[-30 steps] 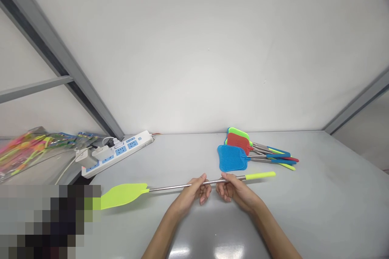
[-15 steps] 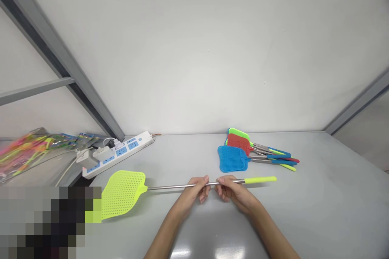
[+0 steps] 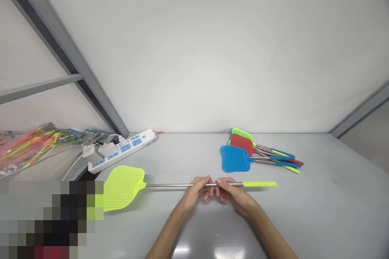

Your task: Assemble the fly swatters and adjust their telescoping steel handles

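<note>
Flyswatter [image 3: 173,185], yellow-green, one: lying crosswise before the seated or standing worker, facing me as I look on, head to the left, handle [image 3: 259,184] to the right. Left hand [image 3: 194,190]: thumb and fingers closed on the bare shaft. Right hand [image 3: 232,190]: likewise pinched on the shaft, just short of the handle. The two sit close together mid-length, presumably to balance the piece and hold it level, seemingly just above the table [image 3: 328,194].

Swatters, several, blue [image 3: 235,158], red [image 3: 241,141] and green [image 3: 242,132]: overlapped behind the right hand, heads roughly aligned, probably stacked so for easy reach.

Materials: heads perforated, apparently flexible plastic, broad and round-cornered; shaft slim, shiny metal; handle smooth, tapered; table grey, glossy. Power strip [image 3: 125,148], white with blue sockets: rear left, plugs fitted.
</note>
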`<state>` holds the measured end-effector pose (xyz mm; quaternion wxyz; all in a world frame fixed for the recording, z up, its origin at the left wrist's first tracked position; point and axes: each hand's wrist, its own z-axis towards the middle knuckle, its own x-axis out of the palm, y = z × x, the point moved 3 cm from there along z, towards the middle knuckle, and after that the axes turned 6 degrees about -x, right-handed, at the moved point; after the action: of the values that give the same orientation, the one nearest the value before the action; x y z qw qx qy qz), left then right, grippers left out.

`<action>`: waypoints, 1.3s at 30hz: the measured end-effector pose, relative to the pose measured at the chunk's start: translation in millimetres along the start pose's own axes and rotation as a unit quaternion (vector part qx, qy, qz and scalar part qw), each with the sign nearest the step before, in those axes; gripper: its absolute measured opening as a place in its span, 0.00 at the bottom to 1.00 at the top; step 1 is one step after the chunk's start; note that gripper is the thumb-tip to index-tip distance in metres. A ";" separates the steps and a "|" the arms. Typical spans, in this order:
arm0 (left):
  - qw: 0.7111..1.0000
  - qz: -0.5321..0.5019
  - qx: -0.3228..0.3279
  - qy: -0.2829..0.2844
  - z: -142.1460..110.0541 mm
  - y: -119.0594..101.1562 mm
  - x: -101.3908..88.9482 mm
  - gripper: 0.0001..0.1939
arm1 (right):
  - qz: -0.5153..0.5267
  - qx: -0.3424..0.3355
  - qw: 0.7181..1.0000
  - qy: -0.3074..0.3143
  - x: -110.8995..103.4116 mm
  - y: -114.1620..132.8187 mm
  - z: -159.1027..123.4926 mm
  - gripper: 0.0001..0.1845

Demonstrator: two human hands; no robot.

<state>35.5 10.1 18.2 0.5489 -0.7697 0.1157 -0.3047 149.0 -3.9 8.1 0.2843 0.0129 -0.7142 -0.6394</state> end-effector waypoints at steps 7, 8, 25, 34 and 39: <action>1.000 0.009 -0.014 0.015 1.0 1.7 0.7 0.28 | 0.000 0.001 1.000 -0.016 -0.8 0.0 1.1 0.19; 1.000 0.002 -0.020 0.012 0.8 2.1 0.5 0.30 | 0.001 0.001 1.000 -0.023 -1.7 0.7 0.8 0.19; 0.999 0.047 -0.007 -0.004 -1.0 1.5 4.4 0.24 | 0.034 0.013 0.999 0.008 -1.1 -3.1 -0.7 0.22; 0.998 0.046 0.022 -0.031 2.9 6.5 8.9 0.21 | 0.032 -0.008 0.999 -0.012 -1.1 -5.4 1.2 0.22; 0.997 0.057 0.026 -0.043 7.3 12.8 6.2 0.23 | 0.034 -0.006 0.999 -0.017 -1.8 -5.0 2.1 0.21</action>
<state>46.7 7.9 7.1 0.5894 -0.7599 0.1282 -0.2423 147.9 -2.2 2.8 0.2940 -0.0234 -0.7151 -0.6338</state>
